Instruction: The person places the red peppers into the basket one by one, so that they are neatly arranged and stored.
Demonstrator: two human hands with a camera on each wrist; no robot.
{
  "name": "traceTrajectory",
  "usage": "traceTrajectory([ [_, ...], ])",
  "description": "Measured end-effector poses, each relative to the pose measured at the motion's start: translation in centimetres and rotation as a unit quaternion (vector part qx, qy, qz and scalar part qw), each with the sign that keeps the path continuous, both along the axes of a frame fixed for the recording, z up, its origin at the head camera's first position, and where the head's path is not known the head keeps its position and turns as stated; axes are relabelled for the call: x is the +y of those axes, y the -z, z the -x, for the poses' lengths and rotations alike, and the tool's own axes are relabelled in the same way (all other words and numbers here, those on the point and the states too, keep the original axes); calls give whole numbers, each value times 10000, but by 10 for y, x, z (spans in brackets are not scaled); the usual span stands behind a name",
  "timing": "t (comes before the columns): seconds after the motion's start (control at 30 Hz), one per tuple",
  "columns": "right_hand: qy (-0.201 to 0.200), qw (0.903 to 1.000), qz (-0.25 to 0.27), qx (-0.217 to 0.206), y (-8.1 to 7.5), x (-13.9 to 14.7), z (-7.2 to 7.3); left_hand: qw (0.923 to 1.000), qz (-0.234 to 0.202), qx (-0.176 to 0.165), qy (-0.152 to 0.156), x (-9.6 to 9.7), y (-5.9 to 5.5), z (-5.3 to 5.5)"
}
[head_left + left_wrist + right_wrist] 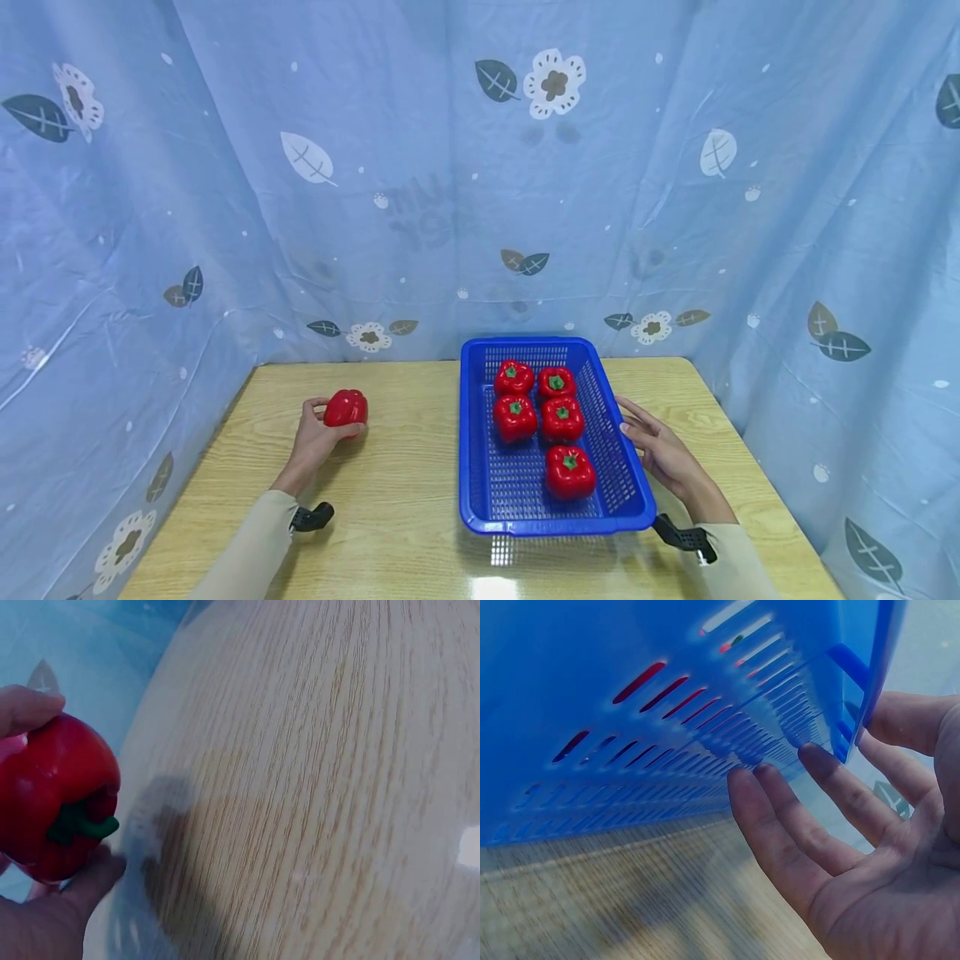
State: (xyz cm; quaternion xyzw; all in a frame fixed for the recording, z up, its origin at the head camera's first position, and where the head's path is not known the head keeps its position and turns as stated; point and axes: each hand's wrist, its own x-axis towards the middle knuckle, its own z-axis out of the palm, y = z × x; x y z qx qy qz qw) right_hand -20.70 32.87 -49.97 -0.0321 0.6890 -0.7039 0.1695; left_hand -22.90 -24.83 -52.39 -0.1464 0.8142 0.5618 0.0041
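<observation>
At the left of the table, my left hand grips a red bell pepper between thumb and fingers. Its curved green stem faces the camera in the left wrist view, and a shadow falls on the wood beside it. A blue plastic basket with slotted walls stands right of centre. Several red bell peppers lie in it, most with green stems up. My right hand holds the basket's right rim, thumb over the edge. Its other fingertips rest along the slotted outer wall.
The light wooden table runs back to a blue patterned curtain, which also hangs at both sides. Bare wood lies between the left hand and the basket. Black straps sit on both wrists.
</observation>
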Motion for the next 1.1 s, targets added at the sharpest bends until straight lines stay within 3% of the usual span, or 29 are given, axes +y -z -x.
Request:
traceTrajectory([
  [1.1,30,9999,77,-70,-1,0,1,9972,-645,348,156,7,-6,0],
])
